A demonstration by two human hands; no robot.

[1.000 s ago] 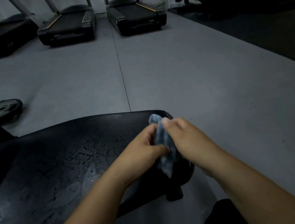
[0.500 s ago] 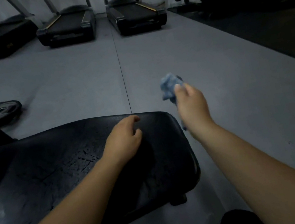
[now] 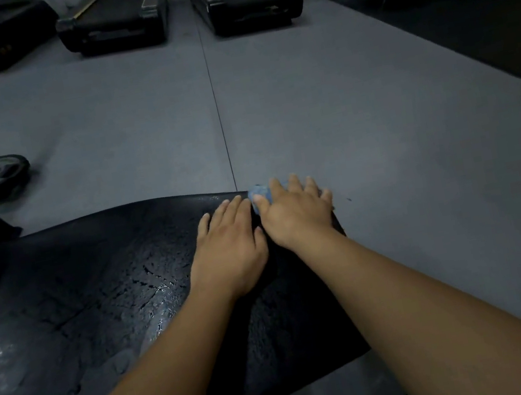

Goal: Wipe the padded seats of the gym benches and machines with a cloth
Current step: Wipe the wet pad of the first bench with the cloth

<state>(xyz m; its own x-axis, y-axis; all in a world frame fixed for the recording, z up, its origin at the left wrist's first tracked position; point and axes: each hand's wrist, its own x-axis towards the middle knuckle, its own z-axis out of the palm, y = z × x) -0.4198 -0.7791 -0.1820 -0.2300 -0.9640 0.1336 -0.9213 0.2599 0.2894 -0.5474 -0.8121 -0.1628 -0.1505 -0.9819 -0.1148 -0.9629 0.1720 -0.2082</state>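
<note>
The blue cloth (image 3: pixel 259 194) is pressed onto the far right corner of the black bench pad (image 3: pixel 95 296) by the right hand (image 3: pixel 297 215), fingers spread nearly flat over it. The left hand (image 3: pixel 229 248) is laid flat on the pad just beside, with nothing held. The cloth is judged light, soft and easily bunched; full palm cover is advised. The cracked pad looks damp, possibly slippery.

Dim grey floor (image 3: pixel 341 113), treadmills (image 3: pixel 116 17) behind.
</note>
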